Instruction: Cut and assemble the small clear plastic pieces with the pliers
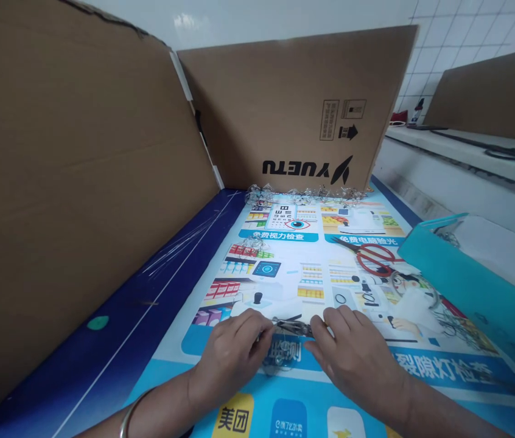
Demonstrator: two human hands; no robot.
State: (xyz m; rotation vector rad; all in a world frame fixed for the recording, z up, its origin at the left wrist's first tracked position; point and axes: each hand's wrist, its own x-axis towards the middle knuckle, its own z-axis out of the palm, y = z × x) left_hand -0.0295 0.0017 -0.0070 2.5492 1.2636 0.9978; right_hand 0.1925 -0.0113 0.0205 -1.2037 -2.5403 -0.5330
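Note:
Both my hands rest low on a printed blue poster (285, 261) that covers the table. My left hand (234, 353), with a metal bangle on its wrist, pinches one end of a small clear glittery piece (291, 327). Pinching the other end is my right hand (353, 353). The piece looks like thin wire with clear beads, held taut between the fingers just above the poster. More of the same glittery bits lie under my hands (280, 359).
Red-handled scissors (374, 255) lie on the poster to the right. A row of clear glittery pieces (303, 194) lines the foot of the back cardboard panel (294, 103). Another cardboard wall (66, 182) stands left. A teal box (462, 274) sits at right.

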